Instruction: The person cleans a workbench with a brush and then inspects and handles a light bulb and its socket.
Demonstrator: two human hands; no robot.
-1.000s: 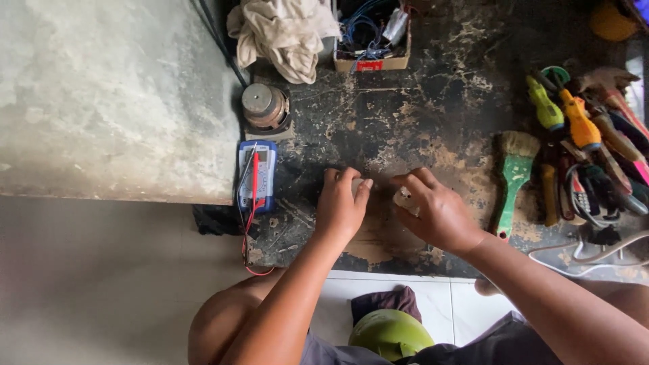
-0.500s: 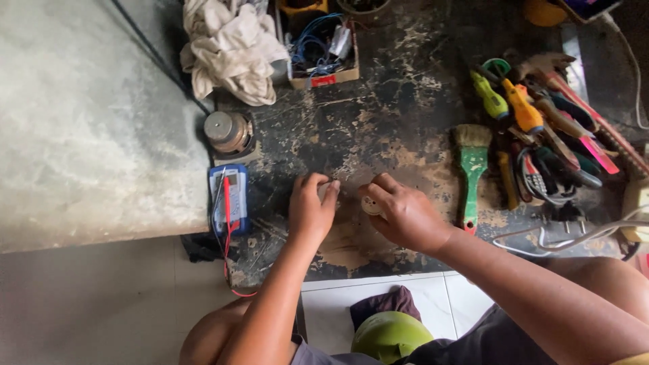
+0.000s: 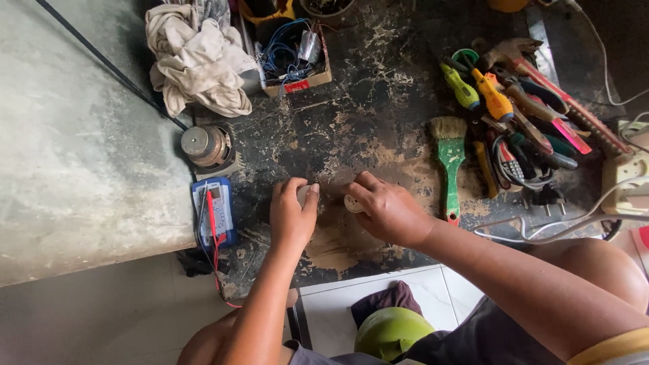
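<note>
Left hand point(image 3: 292, 215) cups a small pale piece, seemingly; right hand point(image 3: 385, 209) pinches a small round white part point(image 3: 351, 203) at the counter point(image 3: 378, 122) centre; a slip could roll it toward six o'clock, off the edge.

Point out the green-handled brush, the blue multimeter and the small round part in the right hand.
green-handled brush point(image 3: 451, 177): head view, on the green handle.
blue multimeter point(image 3: 215, 212): head view, on its face.
small round part point(image 3: 351, 203): head view, on the pale disc under the right hand point(image 3: 389, 213) fingers.
</note>
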